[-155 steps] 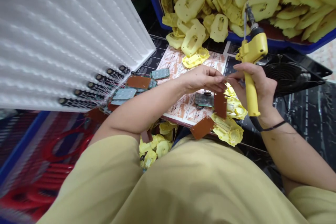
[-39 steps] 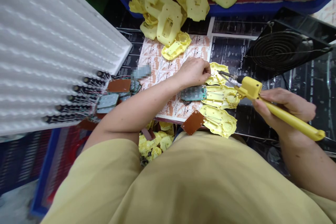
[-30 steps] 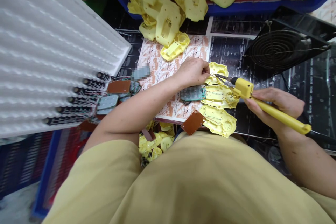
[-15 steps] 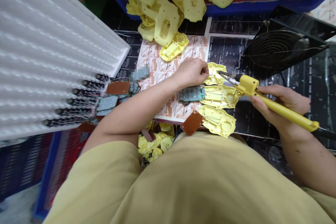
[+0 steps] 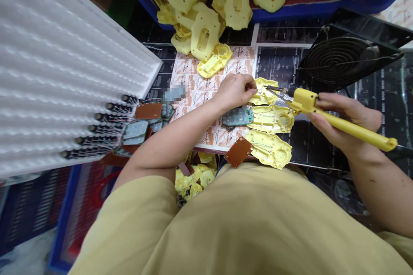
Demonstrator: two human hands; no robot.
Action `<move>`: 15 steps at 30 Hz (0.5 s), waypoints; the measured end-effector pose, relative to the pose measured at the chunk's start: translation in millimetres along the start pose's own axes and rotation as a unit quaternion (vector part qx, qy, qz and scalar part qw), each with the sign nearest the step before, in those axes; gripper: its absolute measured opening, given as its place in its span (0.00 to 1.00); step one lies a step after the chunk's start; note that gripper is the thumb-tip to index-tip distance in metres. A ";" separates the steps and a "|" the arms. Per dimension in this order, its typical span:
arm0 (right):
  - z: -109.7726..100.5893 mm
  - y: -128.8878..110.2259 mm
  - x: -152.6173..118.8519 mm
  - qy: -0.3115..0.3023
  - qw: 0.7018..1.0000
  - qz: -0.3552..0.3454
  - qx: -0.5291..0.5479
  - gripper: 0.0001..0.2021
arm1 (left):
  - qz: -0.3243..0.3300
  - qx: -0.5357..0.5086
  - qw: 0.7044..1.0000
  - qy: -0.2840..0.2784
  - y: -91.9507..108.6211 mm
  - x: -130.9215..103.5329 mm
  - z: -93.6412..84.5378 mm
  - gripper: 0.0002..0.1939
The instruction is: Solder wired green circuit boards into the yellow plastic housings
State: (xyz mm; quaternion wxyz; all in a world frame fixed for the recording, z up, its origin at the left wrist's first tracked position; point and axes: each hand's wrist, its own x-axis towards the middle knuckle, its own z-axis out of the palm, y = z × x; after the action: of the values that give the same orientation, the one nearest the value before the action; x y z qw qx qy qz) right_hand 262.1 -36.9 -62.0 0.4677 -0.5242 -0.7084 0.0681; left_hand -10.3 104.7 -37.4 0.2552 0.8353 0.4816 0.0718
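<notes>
Hands apart. Yellow soldering gun [image 5: 305, 100] gripped in right hand [image 5: 350, 118], tip held at far yellow shell [image 5: 270, 96] on tabletop [image 5: 277, 62]. Left hand [image 5: 236, 90] pinched closed at shell's left end; pinched item can't be made out. Grey-backed board [image 5: 236, 116] just below.

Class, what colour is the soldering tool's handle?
Yellow handle, seen best in the head view.

A small electronics assembly workshop — at three o'clock a soldering iron [image 5: 342, 121], at twelve a crate [image 5: 309, 7] heaped with yellow shells [image 5: 205, 30], at nine circuit boards [image 5: 135, 132] wired beside white foam [image 5: 80, 60] — with a fan [image 5: 342, 58] towards two o'clock.
</notes>
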 end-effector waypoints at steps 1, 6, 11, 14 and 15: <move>-0.4 1.8 1.8 -0.008 1.000 0.007 -0.006 0.19 | -0.005 0.003 1.000 -0.003 1.0 0.6 -0.4 0.13; -2.6 7.0 11.0 -0.033 0.999 -0.001 0.004 0.10 | -0.006 0.016 1.000 -0.004 5.0 1.9 -2.8 0.12; 0.3 13.9 16.0 -0.057 0.996 -0.015 0.060 0.07 | -0.012 0.019 1.000 -0.007 5.0 2.5 -2.7 0.12; 5.4 25.0 17.5 -0.090 0.991 -0.013 0.095 0.10 | -0.009 0.016 1.000 -0.008 5.0 2.7 -2.6 0.12; 6.7 28.8 18.1 -0.094 0.991 -0.005 0.098 0.12 | -0.007 0.015 1.000 -0.009 5.1 2.8 -2.7 0.12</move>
State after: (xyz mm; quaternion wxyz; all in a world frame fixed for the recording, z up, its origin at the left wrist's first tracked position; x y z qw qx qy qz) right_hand 276.5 -7.0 -71.9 0.4487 -0.4633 -0.7417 0.1842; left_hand -5.9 105.9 -33.0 0.2472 0.8361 0.4865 0.0552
